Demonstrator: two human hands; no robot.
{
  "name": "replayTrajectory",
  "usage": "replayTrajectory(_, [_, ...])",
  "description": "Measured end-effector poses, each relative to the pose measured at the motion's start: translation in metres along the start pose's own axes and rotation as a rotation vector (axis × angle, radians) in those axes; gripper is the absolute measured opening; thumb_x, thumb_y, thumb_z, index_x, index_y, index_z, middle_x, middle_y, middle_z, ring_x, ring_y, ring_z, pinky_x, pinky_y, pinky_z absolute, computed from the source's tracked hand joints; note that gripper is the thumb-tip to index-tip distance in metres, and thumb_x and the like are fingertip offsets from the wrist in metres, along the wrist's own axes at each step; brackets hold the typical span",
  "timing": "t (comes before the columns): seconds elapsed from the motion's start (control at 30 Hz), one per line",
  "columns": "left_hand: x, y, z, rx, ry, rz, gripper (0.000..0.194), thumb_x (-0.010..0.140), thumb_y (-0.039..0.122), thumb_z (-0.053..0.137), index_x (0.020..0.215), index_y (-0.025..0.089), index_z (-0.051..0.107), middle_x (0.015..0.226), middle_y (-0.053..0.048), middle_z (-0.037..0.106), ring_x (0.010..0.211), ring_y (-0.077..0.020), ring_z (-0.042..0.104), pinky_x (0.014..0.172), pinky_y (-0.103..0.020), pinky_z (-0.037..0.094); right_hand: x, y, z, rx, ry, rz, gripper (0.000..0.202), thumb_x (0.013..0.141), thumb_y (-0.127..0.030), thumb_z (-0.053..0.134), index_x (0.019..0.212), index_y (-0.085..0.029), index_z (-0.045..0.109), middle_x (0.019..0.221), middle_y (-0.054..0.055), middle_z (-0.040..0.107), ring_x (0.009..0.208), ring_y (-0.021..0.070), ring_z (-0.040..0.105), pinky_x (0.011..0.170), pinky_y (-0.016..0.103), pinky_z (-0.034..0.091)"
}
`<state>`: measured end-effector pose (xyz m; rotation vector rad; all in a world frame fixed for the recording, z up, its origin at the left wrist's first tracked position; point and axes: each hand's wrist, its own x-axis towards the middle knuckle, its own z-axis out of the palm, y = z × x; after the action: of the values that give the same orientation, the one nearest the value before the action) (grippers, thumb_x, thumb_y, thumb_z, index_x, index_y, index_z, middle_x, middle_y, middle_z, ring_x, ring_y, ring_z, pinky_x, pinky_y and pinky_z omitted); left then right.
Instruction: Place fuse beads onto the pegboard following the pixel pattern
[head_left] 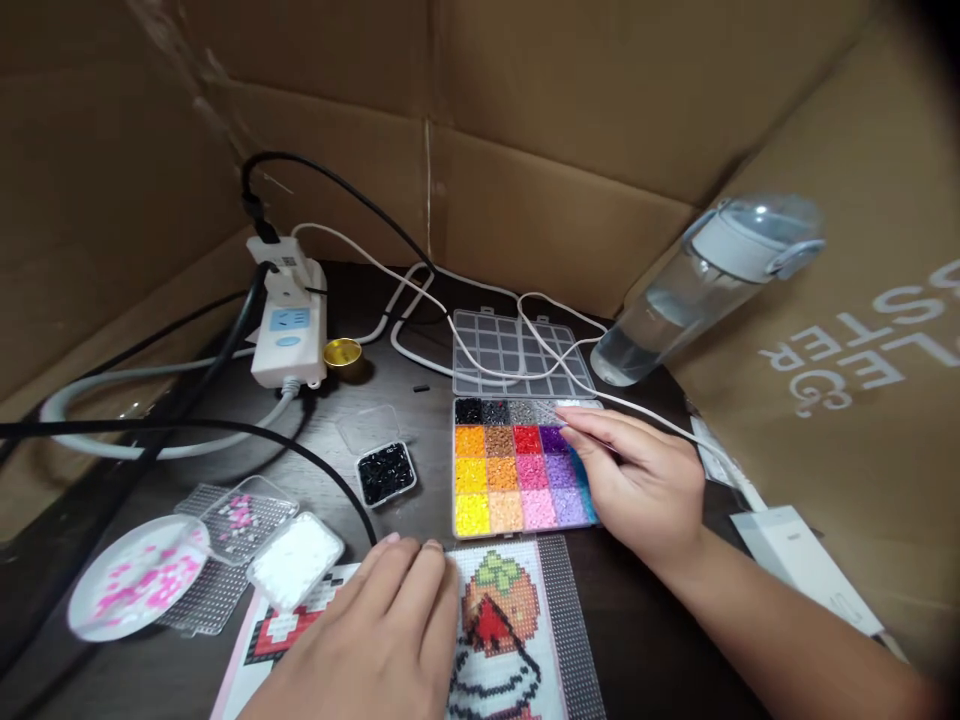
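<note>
My left hand (382, 630) lies flat, palm down, over a pixel pattern sheet (551, 610) showing an orange fruit and a black-outlined shape. Above the top rows of a compartment box (501, 472) of coloured beads, my right hand (637, 480) is closed with thumb and fingertips pressed together, a thin tool tip seeming to show near them. The tool is too faint to name. A small open case of black beads (385, 472) lies left of the box. White beads fill another small case (295, 562), and pink and white beads lie on a white dish (139, 578).
A power strip (289, 340) with cables stands at the back left, a gold cup (343, 353) beside it. A water bottle (675, 300) leans at the right. White cords cross the box's open lid (487, 345). Cardboard walls (555, 120) surround the table.
</note>
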<state>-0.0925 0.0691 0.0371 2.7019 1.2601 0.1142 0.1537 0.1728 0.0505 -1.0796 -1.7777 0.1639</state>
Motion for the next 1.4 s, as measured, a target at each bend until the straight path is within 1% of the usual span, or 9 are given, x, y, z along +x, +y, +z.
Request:
replayTrajectory(0.2, [0.009,0.006,-0.02,0.017,-0.035,-0.013,0.057,0.084,0.056,0.063,0.119,0.011,0.071,0.12,-0.021,0.069,0.111,-0.0387,0.064,0.096,-0.052,0.053,0.045,-0.008,0.004,0.158,-0.193,0.309,0.01,0.081,-0.019,0.073,0.085,-0.022,0.081,0.084,0.005,0.081,0.076,0.0216,0.078,0.07,0.035,0.066])
replayTrajectory(0.33, [0.011,0.01,-0.026,0.008,-0.058,-0.035,0.064,0.074,0.054,0.076,0.12,0.01,0.071,0.127,-0.022,0.067,0.115,-0.0412,0.063,0.099,-0.054,0.052,0.061,0.002,0.011,0.204,-0.348,0.334,0.005,0.079,-0.023,0.076,0.081,-0.021,0.081,0.085,0.006,0.081,0.082,0.0224,0.077,0.079,0.039,0.063])
replayTrajectory(0.43, [0.009,0.009,-0.021,-0.017,-0.027,-0.04,0.054,0.085,0.053,0.063,0.12,0.012,0.071,0.126,-0.022,0.068,0.115,-0.0395,0.064,0.1,-0.056,0.051,0.056,0.016,0.012,0.243,-0.401,0.377,0.007,0.079,-0.026,0.076,0.082,-0.021,0.081,0.084,0.006,0.08,0.081,0.0212,0.075,0.077,0.038,0.062])
replayTrajectory(0.57, [0.005,0.004,-0.01,0.017,0.058,0.001,0.052,0.093,0.051,0.052,0.125,0.014,0.069,0.127,-0.02,0.068,0.115,-0.0372,0.065,0.101,-0.054,0.05,0.048,0.03,0.012,0.327,-0.406,0.467,0.013,0.078,-0.029,0.077,0.086,-0.02,0.08,0.086,0.008,0.081,0.075,0.02,0.075,0.067,0.035,0.061])
replayTrajectory(0.7, [0.004,0.0,-0.007,-0.006,0.078,0.004,0.054,0.092,0.056,0.052,0.123,0.017,0.071,0.124,-0.017,0.071,0.11,-0.0365,0.067,0.097,-0.05,0.052,0.049,0.035,0.014,0.362,-0.417,0.485,0.014,0.079,-0.029,0.076,0.089,-0.021,0.08,0.09,0.008,0.081,0.079,0.0205,0.076,0.07,0.035,0.062])
replayTrajectory(0.8, [0.006,-0.001,-0.007,0.04,0.105,0.007,0.038,0.095,0.037,0.051,0.122,0.02,0.071,0.124,-0.013,0.072,0.109,-0.0329,0.068,0.095,-0.044,0.052,0.05,0.037,0.016,0.376,-0.444,0.462,0.012,0.079,-0.028,0.077,0.089,-0.022,0.08,0.09,0.007,0.081,0.08,0.0201,0.077,0.074,0.036,0.063])
replayTrajectory(0.9, [0.007,0.0,-0.007,0.107,0.132,0.041,0.034,0.093,0.024,0.051,0.118,0.02,0.074,0.12,-0.012,0.074,0.104,-0.032,0.07,0.091,-0.042,0.053,0.049,0.038,0.018,0.378,-0.449,0.464,0.013,0.079,-0.028,0.076,0.089,-0.021,0.08,0.094,0.007,0.081,0.084,0.0208,0.077,0.078,0.037,0.063])
replayTrajectory(1.1, [0.004,0.0,-0.004,0.096,0.093,0.041,0.037,0.094,0.024,0.049,0.125,0.018,0.069,0.125,-0.014,0.071,0.11,-0.033,0.068,0.095,-0.044,0.052,0.047,0.039,0.019,0.36,-0.448,0.474,0.011,0.078,-0.028,0.076,0.086,-0.021,0.08,0.091,0.007,0.081,0.082,0.0206,0.077,0.079,0.038,0.062])
replayTrajectory(1.4, [0.008,0.003,-0.007,0.107,0.116,-0.016,0.034,0.093,0.025,0.051,0.116,0.021,0.074,0.119,-0.012,0.074,0.104,-0.0304,0.07,0.09,-0.042,0.054,0.045,0.04,0.02,0.364,-0.454,0.484,0.01,0.079,-0.028,0.076,0.086,-0.023,0.081,0.091,0.006,0.081,0.081,0.02,0.077,0.078,0.036,0.062])
